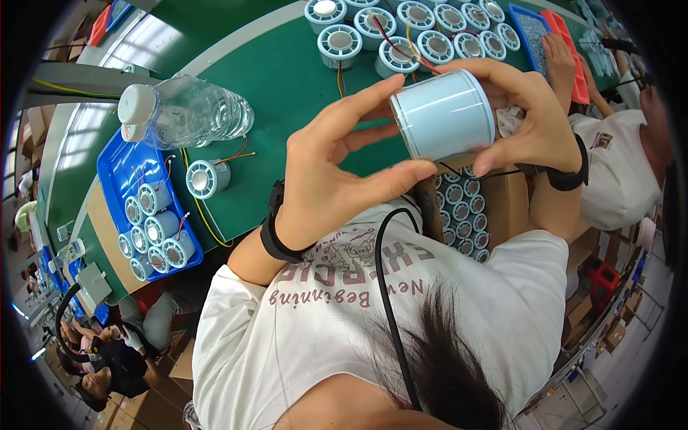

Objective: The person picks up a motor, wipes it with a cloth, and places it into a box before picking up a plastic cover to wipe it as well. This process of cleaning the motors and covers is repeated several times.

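Observation:
Between my hands is a light blue cylindrical motor (pixel 448 115), lying on its side above the green table, its smooth curved wall in view. My left hand (pixel 347 154) grips its left end, thumb below and index finger above. Curled round the right end is my right hand (pixel 534 118), thumb at the lower edge. The end faces of the motor are mostly hidden. Red and yellow wires (pixel 408 43) run down toward its top; where they attach is unclear. Beyond my hands stand several similar motors (pixel 340 44) with slotted round tops and wires.
To the left, a clear water bottle (pixel 204 111) lies near a single motor (pixel 206 178) and a blue tray (pixel 115 168) of motors. A cardboard box (pixel 507 204) of motors sits below my hands. At right, a co-worker's hand (pixel 560 61) is at a red tray (pixel 573 79).

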`<state>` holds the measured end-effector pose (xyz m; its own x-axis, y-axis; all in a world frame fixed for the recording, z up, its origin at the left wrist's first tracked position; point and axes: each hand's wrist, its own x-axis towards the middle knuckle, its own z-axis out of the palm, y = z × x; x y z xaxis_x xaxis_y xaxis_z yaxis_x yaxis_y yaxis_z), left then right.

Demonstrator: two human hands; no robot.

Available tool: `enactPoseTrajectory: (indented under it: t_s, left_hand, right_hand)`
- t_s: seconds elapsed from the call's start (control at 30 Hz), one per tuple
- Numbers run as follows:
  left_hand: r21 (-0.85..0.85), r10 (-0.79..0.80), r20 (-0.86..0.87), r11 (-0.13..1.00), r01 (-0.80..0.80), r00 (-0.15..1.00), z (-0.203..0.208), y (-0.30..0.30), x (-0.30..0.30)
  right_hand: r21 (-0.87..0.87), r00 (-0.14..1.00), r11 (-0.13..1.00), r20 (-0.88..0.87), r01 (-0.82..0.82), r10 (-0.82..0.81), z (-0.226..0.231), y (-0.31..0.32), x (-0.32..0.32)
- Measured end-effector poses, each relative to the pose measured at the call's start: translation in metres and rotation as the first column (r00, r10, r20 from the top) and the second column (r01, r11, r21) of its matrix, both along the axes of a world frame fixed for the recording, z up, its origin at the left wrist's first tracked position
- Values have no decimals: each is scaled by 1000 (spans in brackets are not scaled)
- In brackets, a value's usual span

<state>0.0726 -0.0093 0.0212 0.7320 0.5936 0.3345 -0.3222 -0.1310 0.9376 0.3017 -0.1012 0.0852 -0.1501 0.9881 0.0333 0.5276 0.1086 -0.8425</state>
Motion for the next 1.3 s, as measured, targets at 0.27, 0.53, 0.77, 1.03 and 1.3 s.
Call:
enactPoseTrajectory:
  t_s: [0.27,0.53,0.77,1.03,1.3]
  left_hand:
    - [-371,-311,-290,908,194,905,-12,-5,6]
    - [-245,-207,-222,958,151,953,-15,-3,16]
    - [-268,-219,-189,949,165,957,-20,-5,27]
    - [-233,-179,-213,964,128,960,-21,1,22]
    - [-90,-77,-227,994,57,971,-14,6,16]
  right_hand:
    - [-308,915,874,-27,376,-404,-24,-60,-8]
    - [-213,444,422,680,881,-584,-162,-200,13]
    - [114,76,200,662,973,-745,-283,-199,5]
    - [-39,383,528,734,849,-561,-158,-152,3]
    - [437,830,856,341,276,-442,-7,93,52]
